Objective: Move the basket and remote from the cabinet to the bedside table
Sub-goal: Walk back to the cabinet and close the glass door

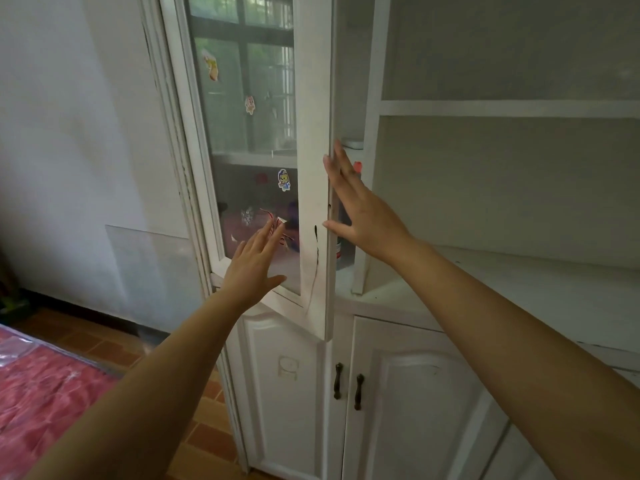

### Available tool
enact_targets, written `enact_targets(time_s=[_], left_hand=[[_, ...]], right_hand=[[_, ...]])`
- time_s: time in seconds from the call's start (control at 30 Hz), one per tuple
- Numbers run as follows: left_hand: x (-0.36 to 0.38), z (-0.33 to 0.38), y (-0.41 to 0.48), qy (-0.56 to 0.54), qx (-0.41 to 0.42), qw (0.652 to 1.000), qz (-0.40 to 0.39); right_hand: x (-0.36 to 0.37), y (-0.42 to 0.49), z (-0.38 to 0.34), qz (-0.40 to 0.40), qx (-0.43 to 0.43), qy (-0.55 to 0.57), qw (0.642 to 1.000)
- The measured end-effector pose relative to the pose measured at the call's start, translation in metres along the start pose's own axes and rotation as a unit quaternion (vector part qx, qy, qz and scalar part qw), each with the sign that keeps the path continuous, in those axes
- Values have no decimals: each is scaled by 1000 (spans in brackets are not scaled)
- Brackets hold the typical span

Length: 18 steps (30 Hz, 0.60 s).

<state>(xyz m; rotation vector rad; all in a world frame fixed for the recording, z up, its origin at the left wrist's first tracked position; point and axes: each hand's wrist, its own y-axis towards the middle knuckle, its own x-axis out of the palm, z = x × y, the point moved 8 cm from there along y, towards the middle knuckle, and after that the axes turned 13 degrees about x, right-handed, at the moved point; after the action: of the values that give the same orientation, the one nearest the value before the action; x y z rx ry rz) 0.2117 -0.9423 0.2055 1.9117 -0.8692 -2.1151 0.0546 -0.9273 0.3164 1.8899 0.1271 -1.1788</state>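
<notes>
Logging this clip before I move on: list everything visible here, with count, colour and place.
glass cabinet door: one, white frame, ajar, centre
stickers: at least four, multicoloured, on the door glass
items behind the glass: count unclear, pinkish and dark, lower shelf; too blurred to identify
open shelves: white, right of the door
lower cabinet doors: white, below; two dark handles visible
bed cover: one, red patterned, bottom left
floor tiles: reddish brown, by the wall
left hand: one, open, flat against the door's glass front
right hand: one, open, fingers at the door's free edge
</notes>
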Motion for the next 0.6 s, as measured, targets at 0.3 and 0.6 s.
enact_targets(time_s=[0.3,0.6], left_hand=[[21,-3,22,-6,-15,1000,23],[35,-3,46,2,-9,1000,30]], right_hand=[[4,12,31,41,10,-81,996],[12,27,69,37,60,-79,994]])
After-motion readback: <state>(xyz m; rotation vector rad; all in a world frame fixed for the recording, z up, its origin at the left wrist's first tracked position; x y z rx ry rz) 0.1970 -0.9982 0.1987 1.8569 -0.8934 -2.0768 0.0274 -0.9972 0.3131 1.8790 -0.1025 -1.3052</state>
